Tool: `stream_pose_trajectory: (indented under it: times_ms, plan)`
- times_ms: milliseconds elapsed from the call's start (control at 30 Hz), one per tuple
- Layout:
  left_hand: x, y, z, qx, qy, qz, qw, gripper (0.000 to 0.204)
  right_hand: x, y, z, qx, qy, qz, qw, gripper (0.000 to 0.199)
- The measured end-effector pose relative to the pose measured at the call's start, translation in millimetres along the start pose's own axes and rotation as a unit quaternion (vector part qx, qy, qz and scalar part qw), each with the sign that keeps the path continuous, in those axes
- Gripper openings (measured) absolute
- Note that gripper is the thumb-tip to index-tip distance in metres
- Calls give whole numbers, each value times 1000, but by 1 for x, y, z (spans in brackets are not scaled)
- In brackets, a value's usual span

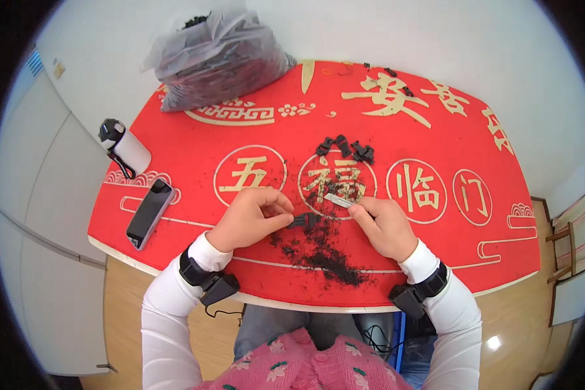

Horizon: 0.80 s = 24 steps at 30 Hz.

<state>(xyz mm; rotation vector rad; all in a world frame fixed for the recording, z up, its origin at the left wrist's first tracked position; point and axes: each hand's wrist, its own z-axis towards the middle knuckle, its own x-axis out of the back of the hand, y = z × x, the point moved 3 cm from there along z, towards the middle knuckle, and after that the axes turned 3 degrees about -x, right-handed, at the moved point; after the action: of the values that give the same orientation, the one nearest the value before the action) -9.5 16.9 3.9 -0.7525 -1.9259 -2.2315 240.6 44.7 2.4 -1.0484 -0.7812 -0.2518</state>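
Between the fingertips of my left hand (255, 218) is a black plastic side-release buckle (304, 221), held just above the red mat. My right hand (386, 229) grips a small flat silver blade (338, 201) between thumb and fingers; its tip points left, beyond the buckle and apart from it. Black plastic shavings (331, 263) are strewn over the mat below and between my hands, thickest toward the near edge. Past my hands, several black buckles (344, 149) lie together in a small group.
A large clear plastic bag of black parts (224, 62) stands at the far left. On the left are a white bottle (130, 149) with a black lid and a phone (151, 213). Several small black pieces (390, 72) lie at the far edge of the red tabletop (429, 250).
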Motion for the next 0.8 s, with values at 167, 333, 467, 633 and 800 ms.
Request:
stream_pose_trajectory:
  times_ms: [167, 333, 467, 633, 800]
  plan:
    - [18, 29, -14, -78, 113, 86, 987, 6, 8, -4, -2, 21, 96, 74, 992, 32]
    - [61, 82, -46, -352, 334, 292, 824, 7, 14, 5, -5, 52, 185, 169, 967, 30]
    - [146, 130, -26, -401, 531, 315, 676, 9, 9, 9, -7, 19, 145, 166, 975, 34]
    - [283, 165, 75, -197, 436, 468, 743, 27, 9, -1, 0, 43, 147, 180, 972, 34]
    - [231, 126, 79, -195, 361, 404, 818, 27, 15, 19, 7, 15, 169, 150, 974, 36]
